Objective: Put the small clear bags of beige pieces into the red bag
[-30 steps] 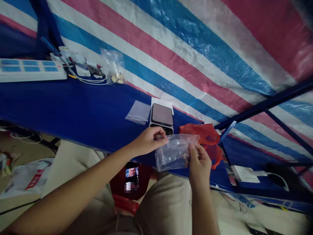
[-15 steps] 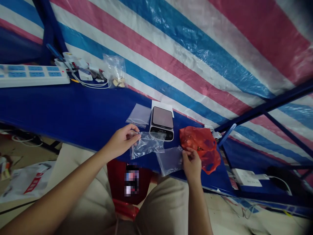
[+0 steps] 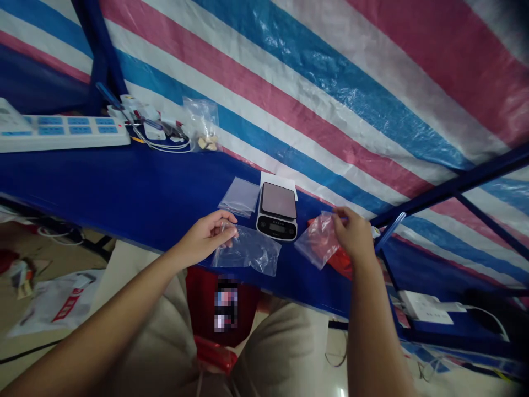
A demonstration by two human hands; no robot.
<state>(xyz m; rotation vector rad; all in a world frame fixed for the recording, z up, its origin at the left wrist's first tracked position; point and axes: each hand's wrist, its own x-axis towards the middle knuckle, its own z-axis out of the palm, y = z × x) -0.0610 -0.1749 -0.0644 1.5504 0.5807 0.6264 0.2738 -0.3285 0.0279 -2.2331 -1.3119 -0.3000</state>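
Note:
My left hand (image 3: 209,234) pinches the upper left corner of a clear plastic bag (image 3: 250,251) in front of the scale. Farther right, my right hand (image 3: 351,229) has its fingers closed on a second clear plastic bag (image 3: 314,241), which hangs over a red plastic bag (image 3: 339,262). That red bag is partly hidden behind my right hand and the clear one. Between my hands stands a digital kitchen scale (image 3: 279,203) with nothing on its plate. To its left some flat clear bags (image 3: 239,194) lie on the blue table (image 3: 124,187).
A clear bag with pale pieces (image 3: 207,142) leans against the striped sheet (image 3: 264,94) at the back. Cables and small tools lie beside a white power strip (image 3: 74,132) at the left. A blue metal bar (image 3: 438,190) crosses on the right.
My right hand has moved up and to the right, carrying its clear bag across the red bag. The bag in my left hand hangs lower and spreads out, uncovering the scale's display.

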